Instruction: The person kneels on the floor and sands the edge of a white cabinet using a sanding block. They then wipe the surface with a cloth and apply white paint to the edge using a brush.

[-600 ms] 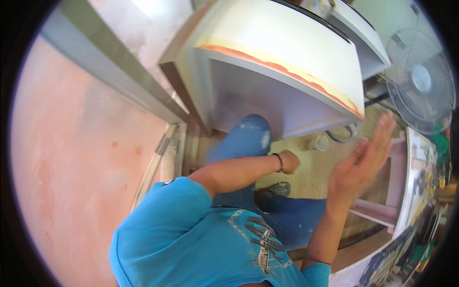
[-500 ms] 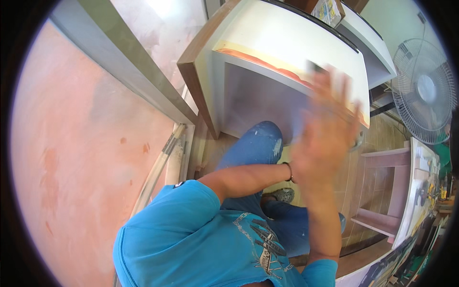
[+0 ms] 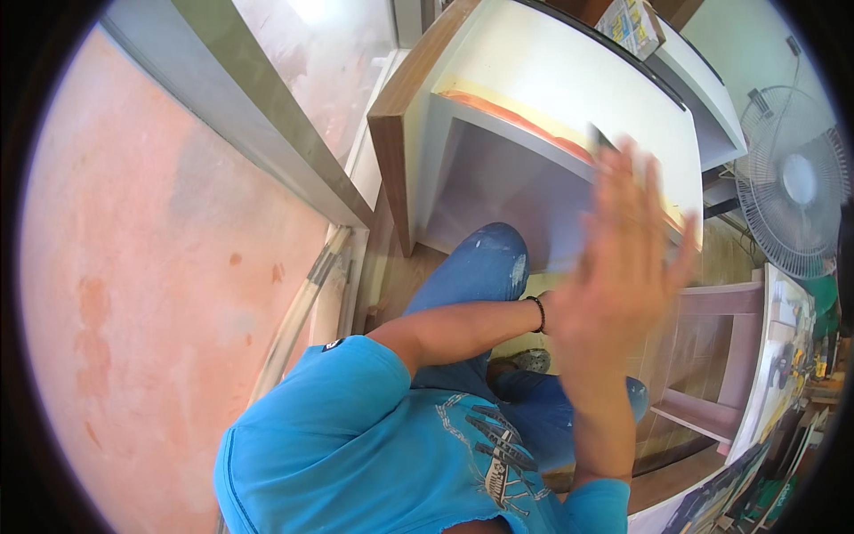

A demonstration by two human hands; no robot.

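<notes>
A white box-shaped cabinet point(image 3: 534, 58) with an open side stands before me, its end panel point(image 3: 388, 142) in brown wood grain. Along its upper edge runs an orange and cream band point(image 3: 520, 123). My right hand point(image 3: 618, 271), blurred, is stretched toward the right part of that edge, fingers long and nearly straight. Past the fingertips a dark flat piece point(image 3: 600, 136) sticks out; most of it is hidden under the hand. My left forearm crosses in front of me with a dark beaded bracelet point(image 3: 538, 313). The left hand's fingers are hidden behind my right hand.
A glass panel point(image 3: 160, 267) in a grey frame point(image 3: 267, 116) rises at the left. A fan point(image 3: 794, 182) stands at the right, above a wooden frame point(image 3: 703, 405) and a cluttered bench point(image 3: 783, 329). A small printed box point(image 3: 633, 28) lies behind the cabinet.
My right hand has moved slightly, the dark piece shifting with it along the cabinet's edge. The view has swung a little, so the cabinet appears further right. My left arm stays put.
</notes>
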